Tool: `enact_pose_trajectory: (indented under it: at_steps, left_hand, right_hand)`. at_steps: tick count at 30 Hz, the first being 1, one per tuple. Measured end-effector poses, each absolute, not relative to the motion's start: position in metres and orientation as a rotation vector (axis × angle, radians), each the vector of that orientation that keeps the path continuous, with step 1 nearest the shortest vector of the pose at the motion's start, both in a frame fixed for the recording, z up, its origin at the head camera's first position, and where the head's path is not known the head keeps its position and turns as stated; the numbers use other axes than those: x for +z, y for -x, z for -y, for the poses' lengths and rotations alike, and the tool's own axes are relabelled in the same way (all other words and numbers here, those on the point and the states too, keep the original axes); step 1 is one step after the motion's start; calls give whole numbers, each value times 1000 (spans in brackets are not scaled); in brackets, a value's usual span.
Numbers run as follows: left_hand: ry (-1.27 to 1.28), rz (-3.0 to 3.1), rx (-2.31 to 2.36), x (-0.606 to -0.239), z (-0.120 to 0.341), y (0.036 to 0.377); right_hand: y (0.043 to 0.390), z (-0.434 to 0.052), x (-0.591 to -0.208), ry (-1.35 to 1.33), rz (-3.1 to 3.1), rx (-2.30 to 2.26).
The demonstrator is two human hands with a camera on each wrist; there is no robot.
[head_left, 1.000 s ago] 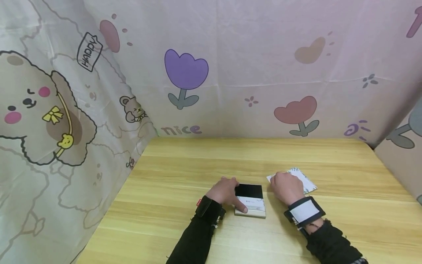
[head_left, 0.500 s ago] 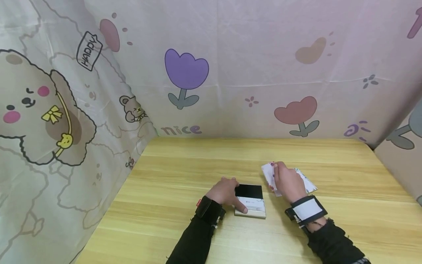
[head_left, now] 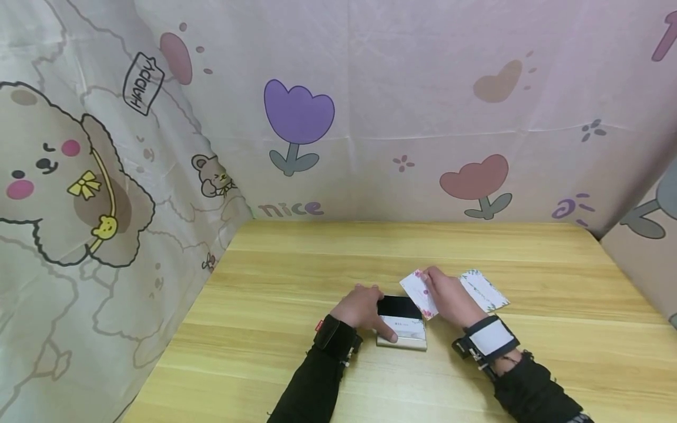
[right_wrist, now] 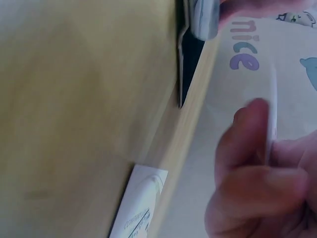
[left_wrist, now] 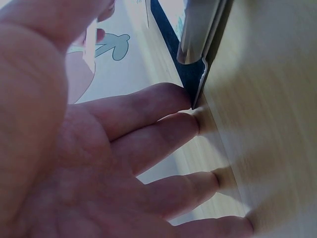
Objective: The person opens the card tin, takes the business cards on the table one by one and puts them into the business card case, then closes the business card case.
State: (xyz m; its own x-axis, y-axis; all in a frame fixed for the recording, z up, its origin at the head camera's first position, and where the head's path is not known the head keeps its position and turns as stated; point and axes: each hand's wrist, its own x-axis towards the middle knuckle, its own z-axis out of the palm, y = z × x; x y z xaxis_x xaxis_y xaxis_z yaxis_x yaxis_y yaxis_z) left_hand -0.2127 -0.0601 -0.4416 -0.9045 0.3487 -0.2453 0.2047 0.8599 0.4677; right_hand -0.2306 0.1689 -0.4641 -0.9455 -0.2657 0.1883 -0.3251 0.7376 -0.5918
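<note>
My left hand (head_left: 359, 305) rests at the left side of a flat card case (head_left: 399, 306) lying on the table. Its thumb presses on the case's front strip, and its index fingertip touches the back corner. In the left wrist view the extended fingers (left_wrist: 143, 146) meet the table. A white card (head_left: 402, 325) sits inside the case behind the strip. Over the case's right back corner, my right hand (head_left: 452, 296) pinches a white business card (head_left: 414, 286) with pink flowers, tilted above the table. The right wrist view shows that card edge-on between thumb and fingers.
Right of the right hand lies another white card or small stack (head_left: 485, 291) with a blue-green leafy border, partly hidden by the hand. The wooden table (head_left: 317, 252) meets a printed cloth backdrop (head_left: 381, 106) at its back edge and on the left.
My right hand has lifted the flowered card from beside the leafy-bordered one and brought it left to the case. The left hand and the case stay in place.
</note>
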Motion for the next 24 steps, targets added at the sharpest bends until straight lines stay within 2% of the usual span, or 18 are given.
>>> enact_pose_trajectory:
  at_steps: [13,24]
  left_hand:
    - [-431,-2707,619,-446,60,216]
    - [-443,-2706,629,-445,60,215]
  right_hand:
    - [228,-167,-466,-701,2881,1146]
    - [225,-165,-466,-891,2938,1053]
